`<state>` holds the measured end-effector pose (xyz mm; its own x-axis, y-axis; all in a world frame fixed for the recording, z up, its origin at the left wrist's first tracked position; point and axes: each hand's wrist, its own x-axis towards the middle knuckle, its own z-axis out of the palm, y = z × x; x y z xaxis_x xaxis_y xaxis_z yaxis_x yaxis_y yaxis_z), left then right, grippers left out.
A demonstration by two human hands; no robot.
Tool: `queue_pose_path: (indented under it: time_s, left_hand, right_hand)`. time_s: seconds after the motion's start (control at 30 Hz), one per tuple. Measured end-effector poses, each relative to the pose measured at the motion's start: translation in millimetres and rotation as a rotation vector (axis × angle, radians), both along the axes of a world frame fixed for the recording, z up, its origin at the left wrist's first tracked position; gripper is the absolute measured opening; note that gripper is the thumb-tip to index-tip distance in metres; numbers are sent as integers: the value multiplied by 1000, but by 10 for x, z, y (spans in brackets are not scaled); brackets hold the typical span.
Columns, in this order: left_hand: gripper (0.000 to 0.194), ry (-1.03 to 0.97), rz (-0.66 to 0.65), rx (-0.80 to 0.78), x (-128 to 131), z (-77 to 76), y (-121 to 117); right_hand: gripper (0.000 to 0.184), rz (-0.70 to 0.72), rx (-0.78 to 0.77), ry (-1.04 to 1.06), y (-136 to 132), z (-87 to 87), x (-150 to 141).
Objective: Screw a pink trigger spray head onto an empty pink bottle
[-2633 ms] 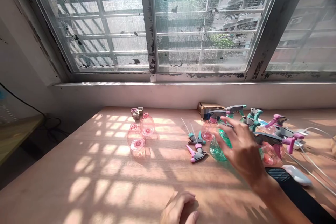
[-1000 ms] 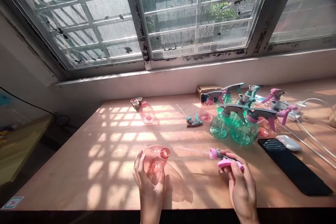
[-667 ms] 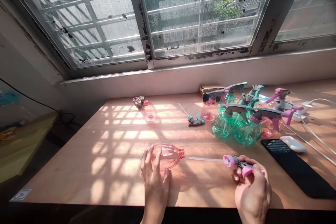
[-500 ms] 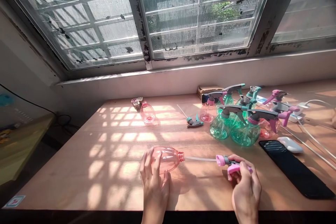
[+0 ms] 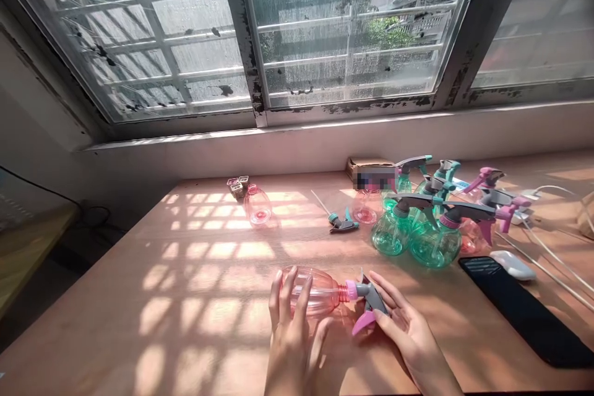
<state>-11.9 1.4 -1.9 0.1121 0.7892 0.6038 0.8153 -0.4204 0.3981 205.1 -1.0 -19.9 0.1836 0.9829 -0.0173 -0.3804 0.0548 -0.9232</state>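
Note:
A clear pink spray bottle (image 5: 320,292) lies on its side near the table's front edge, neck to the right. My left hand (image 5: 292,334) is wrapped round its body from below. A pink and grey trigger head (image 5: 366,306) sits at the bottle's neck, its tube inside the bottle. My right hand (image 5: 403,325) cups the trigger head, fingers curled on it.
Several assembled green and pink spray bottles (image 5: 431,229) crowd the back right. A loose teal trigger head (image 5: 342,223) and a bare pink bottle (image 5: 257,205) lie further back. A black phone (image 5: 524,312), a white mouse-like device (image 5: 513,265) and cables lie at the right.
My right hand has slid the trigger head's tube leftward into the bottle, so the head now meets the neck. Earlier the two hands picked these parts from the table.

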Motion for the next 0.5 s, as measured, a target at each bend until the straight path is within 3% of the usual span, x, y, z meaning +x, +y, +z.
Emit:
queue_pose_path:
  time_s: [0.17, 0.33, 0.5]
  left_hand:
    - [61, -121, -55, -9, 133, -46, -19]
    - [56, -466, -50, -123, 142, -59, -52]
    - [92, -922, -59, -367, 118, -139, -10]
  right_hand:
    - [58, 25, -127, 30, -27, 57, 12]
    - [46, 130, -185, -74, -50, 140, 0]
    - [42, 107, -174, -135, -63, 250, -23]
